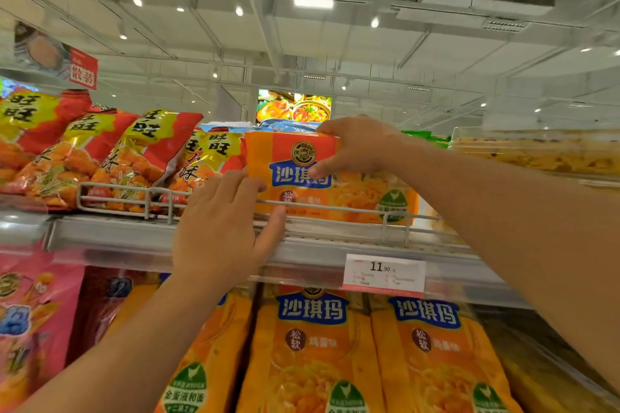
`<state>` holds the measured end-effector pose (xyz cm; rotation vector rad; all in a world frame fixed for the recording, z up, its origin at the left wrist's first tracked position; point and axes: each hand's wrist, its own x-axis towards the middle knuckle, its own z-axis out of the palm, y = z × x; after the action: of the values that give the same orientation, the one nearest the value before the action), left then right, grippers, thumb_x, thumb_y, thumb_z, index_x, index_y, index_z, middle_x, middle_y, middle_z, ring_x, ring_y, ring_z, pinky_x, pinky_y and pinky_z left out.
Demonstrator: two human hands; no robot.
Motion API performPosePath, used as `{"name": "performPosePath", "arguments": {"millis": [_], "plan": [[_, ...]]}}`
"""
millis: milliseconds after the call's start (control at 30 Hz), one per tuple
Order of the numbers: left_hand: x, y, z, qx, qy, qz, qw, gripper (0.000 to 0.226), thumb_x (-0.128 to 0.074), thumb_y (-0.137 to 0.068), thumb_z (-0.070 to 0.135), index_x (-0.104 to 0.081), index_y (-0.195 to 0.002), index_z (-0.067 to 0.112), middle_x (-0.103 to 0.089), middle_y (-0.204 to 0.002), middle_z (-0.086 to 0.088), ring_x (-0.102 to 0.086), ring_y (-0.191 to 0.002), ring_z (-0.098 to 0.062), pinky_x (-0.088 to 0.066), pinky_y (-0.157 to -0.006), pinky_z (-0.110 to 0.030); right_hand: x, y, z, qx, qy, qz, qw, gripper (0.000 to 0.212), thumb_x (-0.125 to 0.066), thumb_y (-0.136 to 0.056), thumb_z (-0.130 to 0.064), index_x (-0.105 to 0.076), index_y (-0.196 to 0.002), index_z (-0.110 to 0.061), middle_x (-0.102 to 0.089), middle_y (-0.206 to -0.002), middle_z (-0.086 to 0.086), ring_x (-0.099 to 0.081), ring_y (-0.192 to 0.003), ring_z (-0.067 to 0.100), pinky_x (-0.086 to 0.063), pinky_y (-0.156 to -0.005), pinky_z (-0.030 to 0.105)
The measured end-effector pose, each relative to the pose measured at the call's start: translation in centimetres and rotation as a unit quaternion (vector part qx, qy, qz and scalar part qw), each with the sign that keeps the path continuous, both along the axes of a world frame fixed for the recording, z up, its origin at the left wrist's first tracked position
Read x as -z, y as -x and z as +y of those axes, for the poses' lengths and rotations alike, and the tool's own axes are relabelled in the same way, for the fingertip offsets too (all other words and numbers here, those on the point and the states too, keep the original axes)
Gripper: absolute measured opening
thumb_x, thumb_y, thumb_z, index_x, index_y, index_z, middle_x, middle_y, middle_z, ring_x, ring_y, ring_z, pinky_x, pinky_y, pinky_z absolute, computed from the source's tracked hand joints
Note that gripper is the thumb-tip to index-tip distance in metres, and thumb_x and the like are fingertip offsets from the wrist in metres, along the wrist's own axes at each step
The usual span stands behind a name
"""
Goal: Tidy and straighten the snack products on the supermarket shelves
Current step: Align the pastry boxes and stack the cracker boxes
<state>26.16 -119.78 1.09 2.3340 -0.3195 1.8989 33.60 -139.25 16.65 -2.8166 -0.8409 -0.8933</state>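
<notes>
While the right hand (355, 144) grips the orange sachima bag (302, 174) by its top edge, the left hand (221, 228), fingers relaxed, seemingly touches its lower corner above the top shelf (141, 235).

The price tag's (384, 273) small print is blurred, and the pink bag (30, 318) is cut off left.

Head view — close, tilted upward at top shelf (201, 238).
</notes>
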Motion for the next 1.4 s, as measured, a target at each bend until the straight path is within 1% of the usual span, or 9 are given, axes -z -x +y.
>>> {"name": "performPosePath", "arguments": {"millis": [133, 233, 333, 567, 700, 800, 1067, 1300, 1400], "plan": [[0.2, -0.2, 0.1, 0.019, 0.037, -0.024, 0.999, 0.059, -0.048, -0.088, 0.051, -0.046, -0.126, 0.006, -0.043, -0.130, -0.018, -0.043, -0.118, -0.032, -0.043, -0.092, -0.041, -0.3, 3.0, 0.2, -0.032, -0.036, 0.016, 0.999, 0.082, -0.073, -0.057, -0.076, -0.056, -0.127, -0.036, -0.065, -0.108, -0.011, -0.060, -0.083, 0.011, -0.049, -0.078, 0.031], [0.2, 0.0, 0.1, 0.025, 0.055, -0.035, 0.998, 0.067, -0.050, -0.087, 0.051, -0.038, -0.135, 0.005, -0.036, -0.138, -0.023, -0.040, -0.124, -0.038, -0.043, -0.096, -0.047, -0.2, 4.7, 0.4, -0.026, -0.022, 0.033, 0.999, 0.083, -0.071, -0.055, -0.077, -0.058, -0.125, -0.033, -0.067, -0.106, -0.008, -0.064, -0.089, 0.014, -0.053, -0.084, 0.035], [0.1, 0.2, 0.1, 0.027, 0.052, -0.016, 0.998, 0.068, -0.048, -0.089, 0.051, -0.035, -0.140, 0.007, -0.034, -0.142, -0.024, -0.043, -0.124, -0.041, -0.046, -0.093, -0.053, 0.1, 5.8, 0.5, -0.008, -0.007, 0.052, 0.999, 0.092, -0.064, -0.044, -0.086, -0.056, -0.123, -0.039, -0.067, -0.097, -0.014, -0.068, -0.076, 0.009, -0.057, -0.078, 0.037], [-0.2, 0.4, 0.3, 0.001, 0.034, 0.073, 0.997, 0.064, -0.036, -0.091, 0.055, -0.034, -0.139, 0.013, -0.035, -0.144, -0.026, -0.053, -0.111, -0.041, -0.045, -0.090, -0.051, 0.8, 6.0, 0.8, 0.006, 0.034, 0.006, 0.999, 0.060, -0.066, -0.058, -0.081, -0.053, -0.102, -0.044, -0.058, -0.080, -0.021, -0.062, -0.074, 0.008, -0.048, -0.065, 0.027], [-0.2, 0.4, 0.5, 0.005, 0.029, 0.074, 0.997, 0.063, -0.036, -0.090, 0.057, -0.037, -0.135, 0.013, -0.037, -0.141, -0.025, -0.055, -0.109, -0.041, -0.045, -0.089, -0.050, 2.1, 6.1, 0.6, 0.040, 0.064, -0.087, 0.993, 0.086, -0.045, -0.052, -0.093, -0.046, -0.123, -0.044, -0.052, -0.089, -0.022, -0.051, -0.082, 0.008, -0.041, -0.067, 0.029], [-0.3, 0.4, 0.5, 0.012, 0.019, 0.054, 0.998, 0.061, -0.040, -0.089, 0.054, -0.042, -0.132, 0.011, -0.040, -0.138, -0.026, -0.055, -0.107, -0.042, -0.046, -0.086, -0.050, 2.6, 6.2, 0.5, 0.047, 0.071, -0.099, 0.991, 0.081, -0.047, -0.059, -0.090, -0.047, -0.124, -0.042, -0.061, -0.105, -0.018, -0.057, -0.091, 0.011, -0.044, -0.074, 0.031], [0.1, 0.0, 0.5, 0.016, 0.022, 0.015, 1.000, 0.066, -0.038, -0.090, 0.053, -0.036, -0.139, 0.009, -0.031, -0.145, -0.030, -0.043, -0.119, -0.047, -0.040, -0.091, -0.057, 7.7, 9.2, -1.4, -0.021, 0.024, -0.219, 0.975, 0.068, -0.064, -0.088, -0.043, -0.045, -0.140, -0.005, -0.046, -0.145, 0.016, -0.041, -0.133, 0.031, -0.025, -0.111, 0.039], [1.0, -1.3, 1.1, 0.026, -0.008, -0.028, 0.999, 0.066, -0.037, -0.096, 0.045, -0.026, -0.149, 0.008, -0.011, -0.155, -0.032, -0.020, -0.140, -0.049, -0.030, -0.102, -0.062, 12.2, 15.6, -11.6, 0.082, 0.053, -0.106, 0.990, 0.063, -0.044, -0.095, -0.051, -0.031, -0.150, -0.023, -0.028, -0.158, 0.002, -0.022, -0.146, 0.022, -0.016, -0.118, 0.042], [1.7, -1.7, 0.2, 0.013, -0.052, 0.083, 0.995, 0.052, -0.037, -0.096, 0.030, -0.043, -0.137, -0.001, -0.023, -0.149, -0.038, -0.015, -0.140, -0.055, -0.018, -0.110, -0.067, 12.7, 17.6, -17.2, 0.125, 0.056, -0.097, 0.986, 0.057, -0.049, -0.097, -0.043, -0.035, -0.148, -0.022, -0.032, -0.156, 0.003, -0.028, -0.143, 0.024, -0.025, -0.115, 0.042]]}}
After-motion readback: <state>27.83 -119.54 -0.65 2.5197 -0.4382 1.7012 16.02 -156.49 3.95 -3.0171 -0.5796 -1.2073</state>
